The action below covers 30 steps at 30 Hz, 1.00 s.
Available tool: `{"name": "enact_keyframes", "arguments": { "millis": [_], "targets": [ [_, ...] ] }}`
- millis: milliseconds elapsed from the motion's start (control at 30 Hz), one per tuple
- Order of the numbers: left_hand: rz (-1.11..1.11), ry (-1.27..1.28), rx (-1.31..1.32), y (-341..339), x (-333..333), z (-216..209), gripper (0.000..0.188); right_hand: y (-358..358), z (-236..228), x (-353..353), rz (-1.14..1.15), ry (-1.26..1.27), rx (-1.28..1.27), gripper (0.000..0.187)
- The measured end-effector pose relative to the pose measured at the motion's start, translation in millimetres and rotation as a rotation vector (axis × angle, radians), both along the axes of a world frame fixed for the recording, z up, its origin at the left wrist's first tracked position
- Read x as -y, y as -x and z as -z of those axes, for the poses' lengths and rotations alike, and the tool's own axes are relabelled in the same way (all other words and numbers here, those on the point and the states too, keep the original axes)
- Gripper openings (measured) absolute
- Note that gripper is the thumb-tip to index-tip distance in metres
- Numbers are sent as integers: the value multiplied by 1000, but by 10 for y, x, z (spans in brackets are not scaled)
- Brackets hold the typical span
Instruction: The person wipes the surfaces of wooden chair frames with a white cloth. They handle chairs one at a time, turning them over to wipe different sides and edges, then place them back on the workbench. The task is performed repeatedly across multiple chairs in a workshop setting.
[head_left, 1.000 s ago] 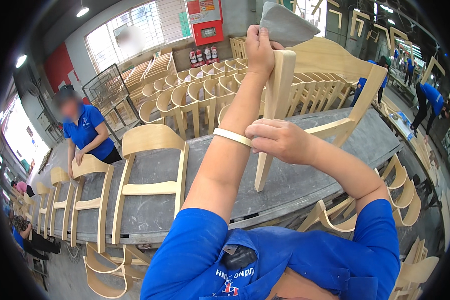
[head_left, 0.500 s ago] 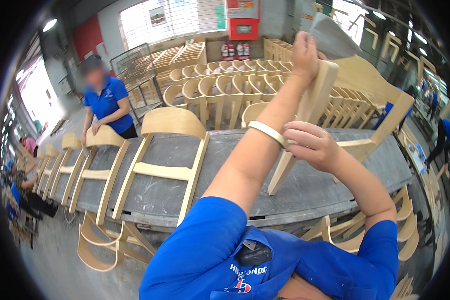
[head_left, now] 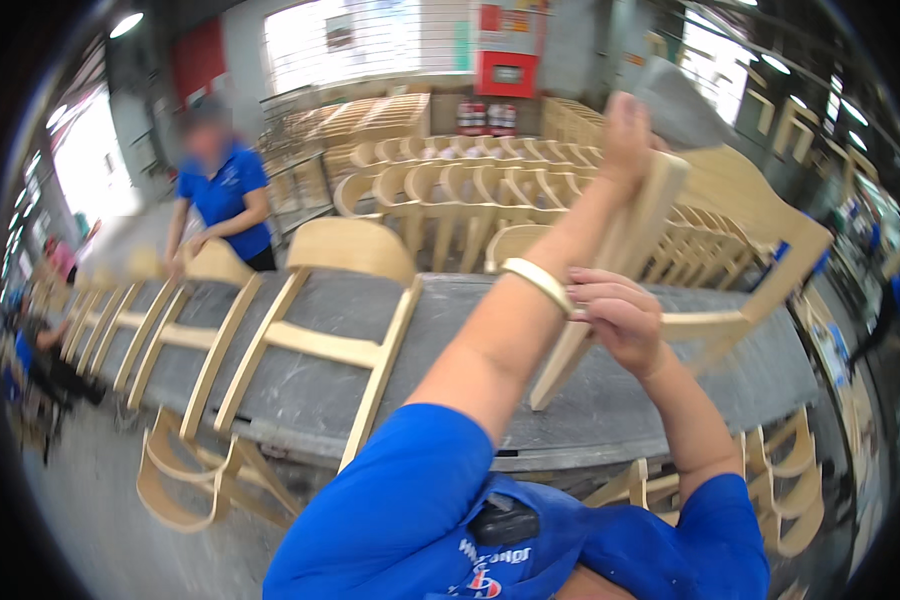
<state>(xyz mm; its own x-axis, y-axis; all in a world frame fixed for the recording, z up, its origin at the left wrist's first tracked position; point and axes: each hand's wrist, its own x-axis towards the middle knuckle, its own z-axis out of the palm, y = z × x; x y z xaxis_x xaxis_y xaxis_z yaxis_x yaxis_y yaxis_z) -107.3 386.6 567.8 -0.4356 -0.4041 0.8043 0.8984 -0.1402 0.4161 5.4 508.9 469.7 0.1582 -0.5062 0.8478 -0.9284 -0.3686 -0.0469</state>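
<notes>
My left hand (head_left: 627, 150) is raised beside the top of a pale wooden chair frame (head_left: 660, 195) standing on the table. It grips a grey sheet (head_left: 685, 105) that looks like sandpaper; some of its fingers are hidden. A cream-coloured bangle (head_left: 538, 279) circles my left forearm. My right hand (head_left: 622, 318) is closed, its fingertips pinching the bangle's right edge in front of the frame's leg. The frame's curved backrest (head_left: 760, 190) extends to the right.
Several similar chair frames (head_left: 335, 345) lean in a row along the left of the grey table (head_left: 460, 350). A person in a blue shirt (head_left: 225, 200) stands behind them. More frames (head_left: 450, 190) stand in rows beyond, and others (head_left: 195, 480) hang below the near edge.
My view has shifted slightly, so the room sits lower. My right elbow has come inward and the right hand has turned a little, staying at the bangle. The left hand keeps the sheet.
</notes>
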Motion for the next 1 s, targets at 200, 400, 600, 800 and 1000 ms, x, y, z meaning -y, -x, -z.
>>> {"name": "enact_keyframes", "arguments": {
  "millis": [200,400,600,800,1000],
  "targets": [
    [65,74,68,-74,-40,-20,14,-58,-66,1,-24,53,301,8],
    [61,67,22,-151,-69,-54,15,-36,-424,-116,146,536,738,7],
    [58,74,30,-172,-104,-36,16,205,-630,9,561,671,644,20],
    [-15,106,20,-144,-147,-23,15,254,-611,124,749,786,453,19],
    [7,53,16,-22,-188,10,13,366,-615,128,869,827,313,17]
  ]
}}
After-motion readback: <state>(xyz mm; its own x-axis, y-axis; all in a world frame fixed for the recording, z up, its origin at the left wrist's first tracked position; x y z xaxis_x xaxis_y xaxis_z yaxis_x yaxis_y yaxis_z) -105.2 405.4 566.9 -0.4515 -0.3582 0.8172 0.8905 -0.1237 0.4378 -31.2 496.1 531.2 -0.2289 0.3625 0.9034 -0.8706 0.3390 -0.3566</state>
